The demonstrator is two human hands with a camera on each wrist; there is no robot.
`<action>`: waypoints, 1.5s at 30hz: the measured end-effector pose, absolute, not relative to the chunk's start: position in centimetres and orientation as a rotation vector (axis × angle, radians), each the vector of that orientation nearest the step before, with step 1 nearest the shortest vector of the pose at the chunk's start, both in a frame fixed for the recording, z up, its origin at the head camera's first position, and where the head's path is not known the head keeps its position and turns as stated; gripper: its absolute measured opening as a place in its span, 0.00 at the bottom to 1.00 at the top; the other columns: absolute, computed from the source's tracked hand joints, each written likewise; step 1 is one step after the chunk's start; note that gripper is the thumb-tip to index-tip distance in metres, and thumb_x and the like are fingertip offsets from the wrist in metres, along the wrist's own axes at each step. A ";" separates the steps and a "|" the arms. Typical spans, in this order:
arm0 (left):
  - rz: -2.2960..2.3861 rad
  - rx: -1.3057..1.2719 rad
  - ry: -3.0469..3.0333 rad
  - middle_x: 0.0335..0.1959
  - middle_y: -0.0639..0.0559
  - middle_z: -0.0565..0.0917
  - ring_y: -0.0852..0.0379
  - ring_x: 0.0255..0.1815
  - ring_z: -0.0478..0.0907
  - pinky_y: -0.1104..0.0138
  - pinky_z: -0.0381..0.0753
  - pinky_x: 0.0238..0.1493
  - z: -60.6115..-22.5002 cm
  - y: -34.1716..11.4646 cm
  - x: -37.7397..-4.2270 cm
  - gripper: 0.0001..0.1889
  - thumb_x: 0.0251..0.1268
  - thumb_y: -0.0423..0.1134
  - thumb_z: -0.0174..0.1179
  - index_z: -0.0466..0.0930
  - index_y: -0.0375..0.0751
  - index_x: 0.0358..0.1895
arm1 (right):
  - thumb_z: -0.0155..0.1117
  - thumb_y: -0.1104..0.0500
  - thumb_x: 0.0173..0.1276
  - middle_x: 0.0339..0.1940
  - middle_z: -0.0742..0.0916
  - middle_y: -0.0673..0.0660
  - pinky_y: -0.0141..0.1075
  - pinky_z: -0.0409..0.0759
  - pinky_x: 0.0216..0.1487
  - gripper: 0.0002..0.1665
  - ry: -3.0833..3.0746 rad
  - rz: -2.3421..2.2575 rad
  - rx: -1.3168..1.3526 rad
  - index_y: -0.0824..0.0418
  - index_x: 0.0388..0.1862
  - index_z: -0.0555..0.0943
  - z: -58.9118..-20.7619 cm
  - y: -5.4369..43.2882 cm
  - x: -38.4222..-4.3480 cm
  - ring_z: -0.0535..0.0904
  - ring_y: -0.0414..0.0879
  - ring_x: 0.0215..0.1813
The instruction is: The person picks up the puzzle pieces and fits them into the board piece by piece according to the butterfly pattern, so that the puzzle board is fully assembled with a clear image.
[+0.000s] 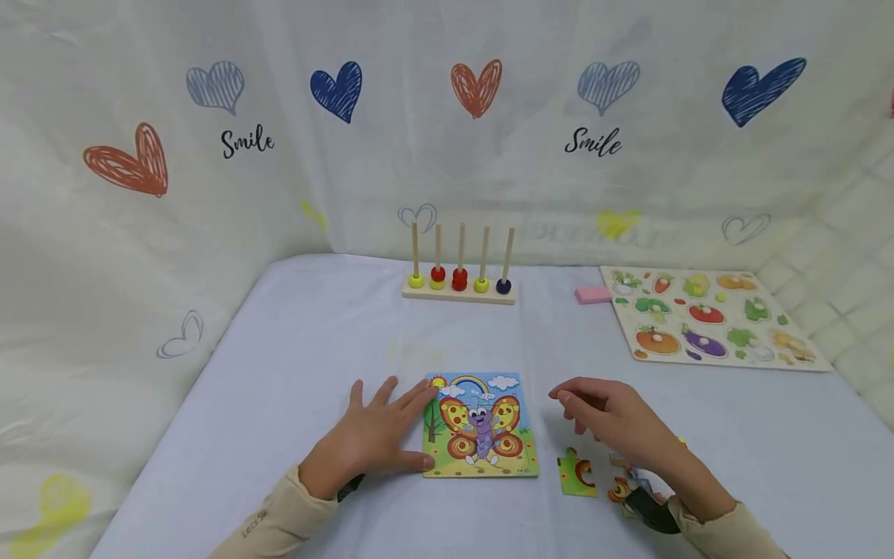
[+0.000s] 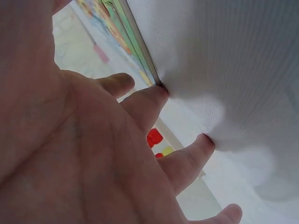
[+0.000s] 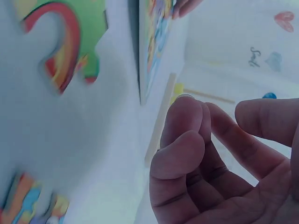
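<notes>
A square butterfly jigsaw puzzle point(image 1: 480, 427) lies flat on the white table. My left hand point(image 1: 377, 435) spreads its fingers along the puzzle's left side, with the thumb on the lower left corner and a fingertip at the upper left. In the left wrist view, one fingertip point(image 2: 161, 91) meets the edge of the puzzle board point(image 2: 140, 44). To the right of the puzzle hovers my right hand point(image 1: 615, 415), its fingers loosely bent and nothing between them. Below it lies a loose green puzzle piece point(image 1: 576, 475) with a red-orange curve. More pieces point(image 3: 35, 203) lie partly hidden under the right wrist.
A wooden bead stacker point(image 1: 459, 293) with several pegs stands at the back. At the back right lie a pink block point(image 1: 593, 295) and a vegetable peg puzzle board point(image 1: 719, 318). A white cloth point(image 1: 419, 155) printed with hearts hangs behind the table.
</notes>
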State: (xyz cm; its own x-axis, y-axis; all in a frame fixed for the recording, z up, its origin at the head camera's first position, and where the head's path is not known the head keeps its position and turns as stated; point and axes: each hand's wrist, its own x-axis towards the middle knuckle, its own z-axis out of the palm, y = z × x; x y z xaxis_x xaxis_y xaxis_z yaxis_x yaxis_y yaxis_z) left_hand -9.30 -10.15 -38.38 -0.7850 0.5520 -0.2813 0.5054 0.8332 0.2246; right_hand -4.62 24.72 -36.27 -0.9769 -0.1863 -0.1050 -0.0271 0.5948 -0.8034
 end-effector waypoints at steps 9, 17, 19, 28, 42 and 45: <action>0.153 0.845 2.645 0.88 0.53 0.57 0.29 0.84 0.52 0.23 0.46 0.73 -38.2 -9.9 -9.2 0.44 0.66 0.67 0.70 0.63 0.69 0.84 | 0.58 0.54 0.87 0.37 0.87 0.55 0.38 0.80 0.30 0.19 2.722 -1.320 -0.109 0.65 0.62 0.85 -37.1 28.6 -3.0 0.82 0.49 0.35; 0.104 0.826 2.648 0.88 0.54 0.56 0.30 0.84 0.51 0.23 0.45 0.73 -38.3 -10.0 -9.2 0.45 0.66 0.68 0.69 0.61 0.70 0.85 | 0.60 0.53 0.86 0.40 0.88 0.54 0.36 0.79 0.32 0.19 2.799 -1.233 -0.051 0.64 0.61 0.86 -37.3 31.0 -2.3 0.82 0.47 0.36; 0.104 0.813 2.651 0.88 0.54 0.56 0.30 0.85 0.51 0.22 0.44 0.73 -38.4 -10.1 -9.2 0.46 0.66 0.68 0.69 0.61 0.70 0.85 | 0.62 0.52 0.85 0.43 0.89 0.53 0.36 0.79 0.34 0.18 2.807 -1.177 -0.042 0.62 0.60 0.87 -37.4 31.4 -2.2 0.81 0.47 0.37; 0.073 0.841 2.664 0.88 0.53 0.57 0.30 0.84 0.53 0.23 0.46 0.73 -38.7 -10.4 -9.0 0.46 0.65 0.70 0.68 0.61 0.69 0.85 | 0.74 0.56 0.74 0.43 0.84 0.48 0.35 0.79 0.39 0.15 2.822 -0.942 -0.190 0.57 0.57 0.88 -38.4 32.9 -1.7 0.76 0.43 0.43; 0.103 0.848 2.657 0.88 0.53 0.57 0.30 0.84 0.51 0.23 0.45 0.73 -38.5 -9.8 -9.4 0.46 0.65 0.70 0.68 0.62 0.68 0.85 | 0.84 0.53 0.64 0.54 0.79 0.54 0.47 0.75 0.48 0.20 2.862 -0.714 -0.370 0.46 0.53 0.87 -39.4 33.0 -2.5 0.69 0.56 0.55; 0.106 0.845 2.652 0.88 0.53 0.56 0.30 0.84 0.51 0.23 0.45 0.73 -38.5 -9.9 -9.4 0.46 0.65 0.70 0.68 0.61 0.68 0.85 | 0.84 0.54 0.64 0.54 0.79 0.53 0.47 0.75 0.48 0.20 2.861 -0.703 -0.366 0.46 0.52 0.86 -39.6 32.8 -2.6 0.69 0.56 0.55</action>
